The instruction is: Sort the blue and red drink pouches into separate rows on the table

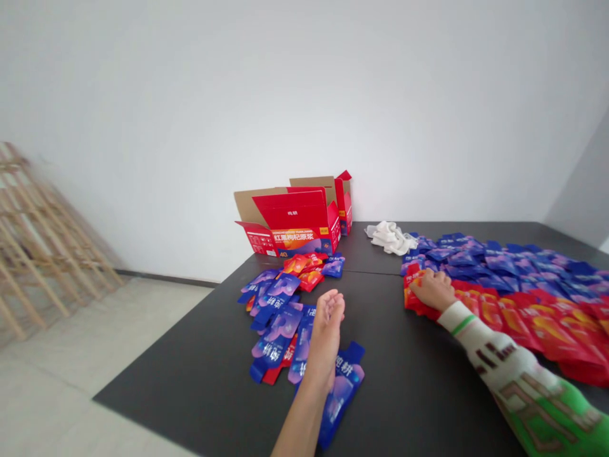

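Note:
My left hand (328, 320) hovers over the near side of a loose spread of blue pouches (280, 327) and red pouches. Its palm is turned inward with the fingers loosely bent, and nothing shows in it. A single blue pouch (341, 397) lies on the table, partly covered by my left wrist. Over to the right, my right hand (434, 290) has its fingers closed on the end red pouch (413, 298) of a long overlapping row of red pouches (528, 320). The fingertips are partly hidden.
Overlapping blue pouches (499, 260) fill the table behind the red row. At the back left stand an open red carton (299, 219) and a second open carton (347, 203). White crumpled cloth (391, 237) lies on the black table (190, 393). Wooden slats (42, 235) lean against the wall.

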Action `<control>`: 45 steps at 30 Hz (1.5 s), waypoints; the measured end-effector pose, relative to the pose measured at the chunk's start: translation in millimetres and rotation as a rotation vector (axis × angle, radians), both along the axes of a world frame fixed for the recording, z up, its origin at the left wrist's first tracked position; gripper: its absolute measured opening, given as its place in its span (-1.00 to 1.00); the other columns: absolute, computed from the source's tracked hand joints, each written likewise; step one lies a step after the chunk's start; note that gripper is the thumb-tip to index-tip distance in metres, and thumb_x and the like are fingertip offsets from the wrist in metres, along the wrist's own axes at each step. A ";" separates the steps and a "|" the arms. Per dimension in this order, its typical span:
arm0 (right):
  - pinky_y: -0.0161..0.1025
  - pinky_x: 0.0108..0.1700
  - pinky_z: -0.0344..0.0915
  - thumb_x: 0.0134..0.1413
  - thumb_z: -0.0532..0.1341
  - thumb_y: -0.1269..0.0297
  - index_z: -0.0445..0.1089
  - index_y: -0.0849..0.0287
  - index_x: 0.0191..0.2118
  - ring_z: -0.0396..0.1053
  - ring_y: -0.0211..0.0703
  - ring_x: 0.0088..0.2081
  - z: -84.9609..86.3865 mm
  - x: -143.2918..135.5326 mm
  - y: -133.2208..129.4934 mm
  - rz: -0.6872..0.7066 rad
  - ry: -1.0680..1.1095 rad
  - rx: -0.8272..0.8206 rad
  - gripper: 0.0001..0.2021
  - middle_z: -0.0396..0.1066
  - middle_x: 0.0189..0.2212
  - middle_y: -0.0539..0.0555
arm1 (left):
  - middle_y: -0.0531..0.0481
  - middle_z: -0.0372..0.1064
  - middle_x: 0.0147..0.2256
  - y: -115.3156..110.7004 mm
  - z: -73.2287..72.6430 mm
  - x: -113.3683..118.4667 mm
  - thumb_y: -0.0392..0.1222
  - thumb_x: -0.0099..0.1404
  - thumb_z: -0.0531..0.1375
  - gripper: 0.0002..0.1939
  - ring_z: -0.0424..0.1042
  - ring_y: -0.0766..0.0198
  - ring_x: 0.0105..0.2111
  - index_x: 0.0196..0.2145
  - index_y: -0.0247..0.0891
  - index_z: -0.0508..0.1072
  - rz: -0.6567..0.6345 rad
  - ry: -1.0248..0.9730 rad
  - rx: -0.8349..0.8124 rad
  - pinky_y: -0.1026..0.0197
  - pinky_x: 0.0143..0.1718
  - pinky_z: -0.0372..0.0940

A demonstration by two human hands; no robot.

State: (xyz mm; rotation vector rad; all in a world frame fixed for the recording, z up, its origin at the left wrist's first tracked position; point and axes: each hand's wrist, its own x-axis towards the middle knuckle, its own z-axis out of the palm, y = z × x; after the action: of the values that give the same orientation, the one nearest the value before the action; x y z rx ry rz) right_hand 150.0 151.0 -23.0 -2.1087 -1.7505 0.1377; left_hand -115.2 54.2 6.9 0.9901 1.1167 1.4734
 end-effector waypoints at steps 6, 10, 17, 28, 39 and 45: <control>0.29 0.10 0.05 0.20 0.09 -0.04 0.06 0.42 0.30 0.06 0.50 0.17 -23.2 -7.7 1.8 -0.190 -0.071 -0.105 -0.27 0.10 0.14 0.50 | -0.11 0.42 -0.04 4.0 -2.9 -4.9 -0.03 0.17 0.27 -0.67 0.37 0.17 0.02 -0.13 -0.17 0.46 0.169 -0.003 0.027 0.11 0.11 0.19; 0.30 0.10 0.07 0.20 0.09 -0.12 0.06 0.36 0.32 0.05 0.53 0.17 -7.1 -7.2 0.1 -0.150 -0.131 0.000 -0.24 0.03 0.21 0.45 | -0.07 0.41 -0.10 9.4 -5.5 -13.9 -0.13 0.18 0.23 -0.76 0.39 0.22 -0.04 -0.17 -0.18 0.43 0.324 -0.038 0.044 0.13 0.08 0.22; -0.15 -0.04 0.30 0.26 0.10 0.20 0.43 0.22 0.01 0.42 0.00 -0.15 49.5 -78.1 9.5 0.686 0.096 -0.049 -0.68 0.46 -0.19 0.17 | -0.03 0.35 -0.08 13.2 2.1 -37.4 -0.19 0.22 0.16 -0.78 0.35 0.24 -0.02 -0.14 -0.16 0.35 0.575 -0.064 0.134 0.13 0.09 0.20; 0.06 0.30 -0.20 -0.11 0.44 0.07 -0.19 0.15 0.43 -0.32 0.24 0.35 22.4 -234.7 97.5 0.848 -0.071 -0.114 0.08 -0.31 0.37 0.25 | -0.02 0.34 -0.10 15.6 1.4 -53.1 -0.18 0.22 0.15 -0.79 0.35 0.22 -0.02 -0.15 -0.16 0.33 0.677 -0.152 0.151 0.10 0.10 0.19; 0.23 0.25 -0.17 0.07 0.30 -0.12 0.04 -0.02 0.37 -0.18 0.34 0.30 -0.4 -220.9 95.9 0.904 -0.190 -0.160 -0.19 -0.22 0.36 0.18 | -0.03 0.37 -0.07 6.6 5.8 -47.2 -0.16 0.23 0.14 -0.76 0.36 0.23 -0.01 -0.12 -0.14 0.35 0.588 -0.180 0.106 0.20 0.00 0.25; 0.08 0.20 0.06 -0.04 0.40 -0.03 0.23 0.31 0.22 0.08 0.29 0.20 0.5 -220.8 85.0 0.829 -0.120 -0.092 -0.22 0.12 0.19 0.37 | -0.07 0.37 -0.05 9.1 5.3 -46.0 -0.24 0.21 0.12 -0.78 0.36 0.22 0.00 -0.15 -0.18 0.35 0.521 -0.183 0.030 0.17 0.05 0.22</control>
State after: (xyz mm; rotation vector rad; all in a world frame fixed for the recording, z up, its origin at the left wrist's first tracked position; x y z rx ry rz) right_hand -70.8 236.0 -22.5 -1.3308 -2.6257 0.3222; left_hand -161.2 63.3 12.2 0.5866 1.2767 1.9549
